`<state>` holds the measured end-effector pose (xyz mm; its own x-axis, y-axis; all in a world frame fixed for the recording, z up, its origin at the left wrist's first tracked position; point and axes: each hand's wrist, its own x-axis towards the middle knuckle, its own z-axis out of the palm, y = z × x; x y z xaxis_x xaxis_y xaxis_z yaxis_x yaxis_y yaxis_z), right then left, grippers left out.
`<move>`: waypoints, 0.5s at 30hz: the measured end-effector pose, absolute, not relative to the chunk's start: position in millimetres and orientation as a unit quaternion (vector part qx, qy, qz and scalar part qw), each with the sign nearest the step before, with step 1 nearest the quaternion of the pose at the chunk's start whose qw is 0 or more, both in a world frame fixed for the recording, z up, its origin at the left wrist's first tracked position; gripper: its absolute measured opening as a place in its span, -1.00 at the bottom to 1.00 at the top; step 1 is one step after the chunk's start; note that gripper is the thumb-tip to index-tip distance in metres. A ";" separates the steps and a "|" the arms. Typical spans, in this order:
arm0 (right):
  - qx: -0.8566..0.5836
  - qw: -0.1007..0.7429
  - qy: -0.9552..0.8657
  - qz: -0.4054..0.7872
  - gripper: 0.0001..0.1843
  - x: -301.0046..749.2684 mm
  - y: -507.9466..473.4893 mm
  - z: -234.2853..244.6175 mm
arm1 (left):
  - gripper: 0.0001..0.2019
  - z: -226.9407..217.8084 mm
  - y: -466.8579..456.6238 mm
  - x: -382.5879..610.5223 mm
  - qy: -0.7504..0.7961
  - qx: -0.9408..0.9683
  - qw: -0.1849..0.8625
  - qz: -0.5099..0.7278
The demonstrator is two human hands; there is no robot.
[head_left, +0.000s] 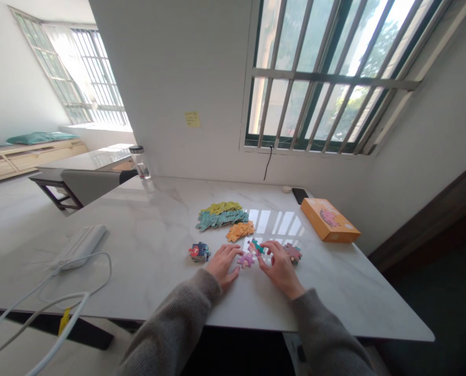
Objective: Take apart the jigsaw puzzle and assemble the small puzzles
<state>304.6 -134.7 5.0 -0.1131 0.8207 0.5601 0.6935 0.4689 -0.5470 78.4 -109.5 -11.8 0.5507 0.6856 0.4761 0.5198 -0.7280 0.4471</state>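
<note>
Flanking a pink jigsaw piece [246,259], long axis left-right, left hand [223,265] and right hand [282,269] apart (any clamp unclear), near edge of the marble table [150,277] close, orange box [330,220] well right

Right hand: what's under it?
Right hand: fingertips are at a teal puzzle piece, with a pink piece just left of them. The palm covers whatever lies beneath it, so that can't be seen.

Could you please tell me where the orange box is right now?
In the head view, the orange box lies toward the right of the marble table, right of a black phone, beyond the right hand.
</note>
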 end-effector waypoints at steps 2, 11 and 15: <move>-0.500 0.434 -0.749 0.040 -0.71 305.4 -137.5 7.9 | -0.52 -19.1 -108.3 80.1 0.361 0.879 0.105 0.292; -0.579 0.377 -0.713 -0.121 -0.72 372.5 -148.5 6.4 | -0.81 -13.5 -112.2 79.8 0.375 0.881 0.093 0.273; -0.603 0.349 -0.702 -0.148 -0.71 404.1 -148.1 0.2 | -0.84 -12.5 -110.2 79.8 0.376 0.882 0.072 0.276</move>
<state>404.1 -148.1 0.2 -0.0285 0.7436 0.6680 0.9500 0.2281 -0.2134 79.8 -110.2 -12.5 0.5653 0.7025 0.4324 0.6225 -0.7072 0.3351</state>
